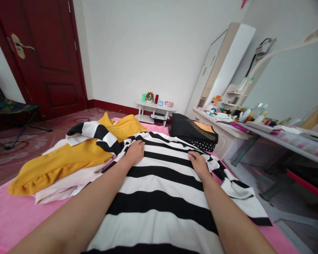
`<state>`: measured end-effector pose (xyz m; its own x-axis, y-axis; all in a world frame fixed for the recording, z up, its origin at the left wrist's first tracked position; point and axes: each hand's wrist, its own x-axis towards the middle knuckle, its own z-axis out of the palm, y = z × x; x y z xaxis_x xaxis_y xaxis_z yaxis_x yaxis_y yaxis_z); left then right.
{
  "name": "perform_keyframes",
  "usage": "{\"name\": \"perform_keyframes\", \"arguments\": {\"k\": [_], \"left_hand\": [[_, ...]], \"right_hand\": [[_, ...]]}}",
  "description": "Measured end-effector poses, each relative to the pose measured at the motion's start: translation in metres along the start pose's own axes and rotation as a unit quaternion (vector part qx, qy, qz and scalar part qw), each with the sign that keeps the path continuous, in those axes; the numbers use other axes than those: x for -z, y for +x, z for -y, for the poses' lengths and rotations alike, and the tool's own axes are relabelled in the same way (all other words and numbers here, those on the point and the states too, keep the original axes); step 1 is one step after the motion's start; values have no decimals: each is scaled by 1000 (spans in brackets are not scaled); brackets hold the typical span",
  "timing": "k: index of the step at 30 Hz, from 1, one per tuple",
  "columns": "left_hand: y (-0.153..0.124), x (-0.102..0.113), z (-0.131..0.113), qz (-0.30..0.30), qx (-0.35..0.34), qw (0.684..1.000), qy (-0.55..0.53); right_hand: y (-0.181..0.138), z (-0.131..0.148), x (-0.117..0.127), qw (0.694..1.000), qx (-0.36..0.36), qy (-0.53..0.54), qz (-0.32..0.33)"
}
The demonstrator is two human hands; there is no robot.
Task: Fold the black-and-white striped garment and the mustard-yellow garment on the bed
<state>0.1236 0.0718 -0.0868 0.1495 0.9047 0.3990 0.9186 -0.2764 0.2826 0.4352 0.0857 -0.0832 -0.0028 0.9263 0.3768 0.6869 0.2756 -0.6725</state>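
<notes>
A black-and-white striped long-sleeved shirt [159,169] lies spread out in front of me on the pink bed cover [13,215]. My left hand [136,152] is closed on the shirt near its far left shoulder, with the fingers bent into the cloth. At the shirt's far right side, my right hand [198,163] pinches the fabric between thumb and fingers. One striped sleeve stretches out to the left across yellow clothing [69,157]; the other hangs to the right along the bed's edge.
Folded dark clothes [192,128] are stacked beyond the shirt. Pale pink clothing [66,180] lies under the yellow garment. A small white table [155,106] stands against the wall. On the right is a cluttered dressing table [228,127]; a folding chair [13,107] is at the left.
</notes>
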Motion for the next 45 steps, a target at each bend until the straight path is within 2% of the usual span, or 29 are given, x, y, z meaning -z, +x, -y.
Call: {"name": "perform_keyframes", "arguments": {"k": [3,6,10,13,15,17,19,21,25,33,37,42,43,45], "left_hand": [[-1,-8,12,2,0,1000,15],[0,-9,8,14,-5,999,29],[-7,2,-24,-12,-17,1000,-8],[-17,6,-55,-15,-75,994,-77],[-25,4,-66,25,-125,988,-92],[-30,-1,-65,93,-132,985,-60],[-32,-6,-55,147,-100,984,-17],[-32,-8,-45,160,-72,984,4],[-30,-7,-40,142,-63,988,14],[-24,-14,-45,119,-62,991,17],[-18,-16,-49,132,-61,989,25],[-15,-18,-54,129,-61,989,28],[-15,-18,-54,124,-61,990,27],[-16,-19,-53,116,-62,991,23]], "right_hand": [[5,-26,2,999,9,-44,-13],[9,-29,-6,997,19,-76,-7],[4,-4,-17,984,20,-175,10],[-7,27,-25,977,54,-203,30],[-15,41,-29,973,100,-202,55],[-22,44,-31,963,107,-218,114],[-25,36,-31,951,57,-253,168],[-25,24,-28,943,6,-279,180],[-20,12,-26,947,8,-285,147],[-20,17,-29,952,32,-287,106],[-15,35,-36,943,17,-324,80],[17,60,-52,949,-42,-309,47],[24,59,-56,960,-47,-277,15],[37,53,-63,978,-37,-184,-92]]}}
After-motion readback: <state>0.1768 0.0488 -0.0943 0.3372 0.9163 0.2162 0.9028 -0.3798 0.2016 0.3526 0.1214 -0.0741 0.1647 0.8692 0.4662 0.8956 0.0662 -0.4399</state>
